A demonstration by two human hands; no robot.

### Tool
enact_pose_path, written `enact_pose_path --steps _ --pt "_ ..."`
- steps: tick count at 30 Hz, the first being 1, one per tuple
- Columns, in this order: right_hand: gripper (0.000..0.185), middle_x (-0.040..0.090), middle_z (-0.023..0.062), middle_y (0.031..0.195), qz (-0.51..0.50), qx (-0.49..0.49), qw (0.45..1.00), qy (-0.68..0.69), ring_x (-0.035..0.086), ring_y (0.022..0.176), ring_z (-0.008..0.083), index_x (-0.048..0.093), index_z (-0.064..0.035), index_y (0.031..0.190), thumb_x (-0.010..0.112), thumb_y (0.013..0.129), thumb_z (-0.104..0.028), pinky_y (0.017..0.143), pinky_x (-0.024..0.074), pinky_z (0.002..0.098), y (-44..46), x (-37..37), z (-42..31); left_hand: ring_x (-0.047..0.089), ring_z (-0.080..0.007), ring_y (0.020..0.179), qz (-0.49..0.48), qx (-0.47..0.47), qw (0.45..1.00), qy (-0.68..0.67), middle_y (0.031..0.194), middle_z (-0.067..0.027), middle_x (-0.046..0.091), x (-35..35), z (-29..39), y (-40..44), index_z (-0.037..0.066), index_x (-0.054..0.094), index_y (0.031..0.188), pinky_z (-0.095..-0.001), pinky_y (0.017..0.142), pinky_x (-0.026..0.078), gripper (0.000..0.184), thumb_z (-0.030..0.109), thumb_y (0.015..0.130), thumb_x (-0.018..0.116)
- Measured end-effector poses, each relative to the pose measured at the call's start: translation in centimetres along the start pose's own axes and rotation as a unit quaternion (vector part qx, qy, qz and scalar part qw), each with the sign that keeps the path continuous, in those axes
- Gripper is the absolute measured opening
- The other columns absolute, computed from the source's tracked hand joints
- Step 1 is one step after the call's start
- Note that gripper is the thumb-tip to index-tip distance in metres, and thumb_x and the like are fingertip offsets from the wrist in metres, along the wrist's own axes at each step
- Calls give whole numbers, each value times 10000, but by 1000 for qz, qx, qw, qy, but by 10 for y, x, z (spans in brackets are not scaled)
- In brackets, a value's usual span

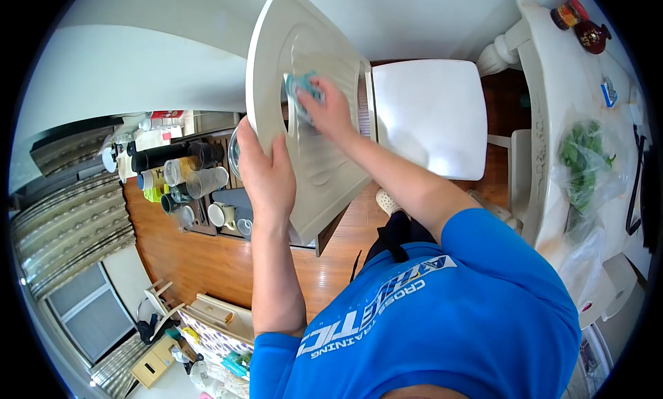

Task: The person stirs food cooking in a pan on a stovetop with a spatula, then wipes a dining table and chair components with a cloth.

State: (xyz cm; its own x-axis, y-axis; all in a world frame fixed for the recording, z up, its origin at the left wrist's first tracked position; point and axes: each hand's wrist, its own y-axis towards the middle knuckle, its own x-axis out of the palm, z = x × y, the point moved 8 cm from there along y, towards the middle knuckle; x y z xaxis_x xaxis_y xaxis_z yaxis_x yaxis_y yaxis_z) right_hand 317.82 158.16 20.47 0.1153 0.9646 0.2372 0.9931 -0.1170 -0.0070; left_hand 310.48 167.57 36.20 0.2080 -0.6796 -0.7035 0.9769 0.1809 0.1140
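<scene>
A cream-white chair has its tall backrest (311, 198) in front of me and its white seat (429, 116) beyond it. My left hand (266, 171) grips the top rail of the backrest near an oval cut-out, thumb on the near face and the other fingers out of sight behind. My right hand (328, 112) is closed over a crumpled teal cloth (302, 88). The cloth lies against the face of the backrest beside the cut-out, and the fingers look slightly blurred.
On the right, a white table (552, 74) carries leafy greens (583, 157) in a clear bag and jars (570, 13). Another chair (519, 167) is tucked against it. Cups and glasses (207, 183) crowd a low table at left. Wooden floor (193, 268) lies below.
</scene>
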Motion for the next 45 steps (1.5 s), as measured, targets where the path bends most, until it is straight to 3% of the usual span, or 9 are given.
enact_pose_path --steps 2,8,14,17,19,26,32,41,45 --pt "333 637 104 897 41 -26 995 -86 590 837 171 560 4 1042 656 822 -227 751 465 297 35 -4 -8 530 -162 995 4 1 1000 5 1095 -113 556 0 -1 0 -9 447 1208 -277 872 411 354 -13 859 511" --pt "465 615 165 955 9 -67 995 -80 597 871 302 556 -6 1022 721 719 -318 757 466 370 12 1 -26 528 -162 997 3 -26 999 -46 1091 -110 556 2 -4 0 -8 445 1210 -277 877 407 364 -23 852 507" --pt "555 615 131 963 -14 -87 973 -215 591 886 221 528 -17 1078 774 656 -283 790 464 325 45 2 -47 536 -181 1008 1 -45 999 -18 1094 -123 555 1 -6 0 -2 436 1219 -286 884 404 385 -19 842 512" --pt "583 604 127 962 26 -155 952 -262 585 878 227 519 -17 1075 789 614 -251 773 466 327 47 7 -55 593 -344 947 12 5 1000 4 1038 -215 582 0 0 0 -12 397 1227 -371 804 452 390 -20 847 487" --pt "658 576 160 1062 -29 29 987 -157 573 956 285 492 -20 1131 778 601 -284 810 463 355 44 8 -19 596 -358 938 8 -12 1000 5 1020 -221 588 -1 3 -1 -15 397 1222 -384 797 454 386 -15 847 490" --pt "865 557 213 1138 -92 170 977 -88 558 1044 296 451 75 1179 827 534 -362 873 448 351 -20 2 0 594 -370 939 14 -9 1000 -10 1006 -226 593 0 1 -1 -18 397 1218 -393 792 456 381 -7 850 498" --pt "604 594 135 1015 -7 -51 969 -243 563 930 190 527 3 1072 803 633 -307 773 455 321 33 7 -35 594 -372 935 14 14 1000 15 1019 -236 588 -1 0 0 -24 396 1215 -396 787 458 375 -2 854 494" --pt "477 551 198 953 -8 40 998 -54 540 876 328 526 15 999 667 795 -392 739 435 389 -36 -5 18 589 -348 952 3 -13 1000 6 1040 -222 581 1 2 0 -31 400 1217 -375 801 452 375 -10 851 484" --pt "472 556 203 949 43 -2 993 -109 541 875 339 532 6 990 640 808 -416 746 432 392 5 -3 4 556 -201 988 10 -35 999 -19 1075 -142 574 1 -4 -1 -18 443 1210 -298 865 424 378 -4 842 530"
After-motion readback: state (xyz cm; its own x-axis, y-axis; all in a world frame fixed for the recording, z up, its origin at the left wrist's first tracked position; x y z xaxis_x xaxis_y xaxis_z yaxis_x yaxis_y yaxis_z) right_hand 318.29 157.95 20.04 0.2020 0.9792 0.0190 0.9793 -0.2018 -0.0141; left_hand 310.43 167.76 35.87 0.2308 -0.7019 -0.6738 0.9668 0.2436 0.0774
